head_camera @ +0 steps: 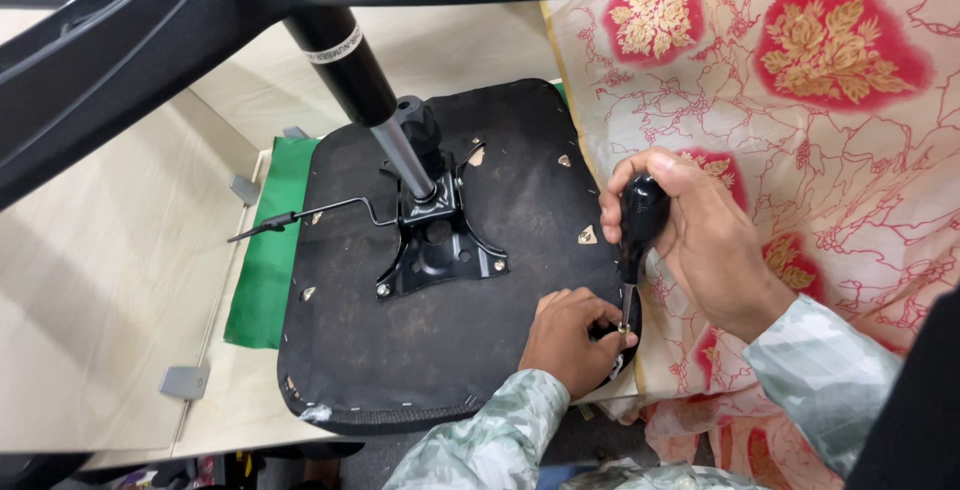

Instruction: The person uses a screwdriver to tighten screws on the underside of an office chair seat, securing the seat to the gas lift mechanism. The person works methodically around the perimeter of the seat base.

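An upturned office chair seat (380, 350) with a black fabric underside lies before me. A black metal mounting plate (440, 245) is bolted at its middle, with a gas cylinder (360, 80) rising toward the chair base (90, 40) at the top. My right hand (700, 240) grips the black handle of a screwdriver (640, 220), its tip pressed down at the seat's right edge. My left hand (570, 335) rests on the seat there, fingers pinched around the screwdriver tip.
A thin lever rod (310, 212) sticks out left from the plate. Green cloth (265, 250) lies under the seat's left side. A red and cream floral cloth (800, 100) covers the right. Pale wooden boards with grey brackets (185, 382) lie to the left.
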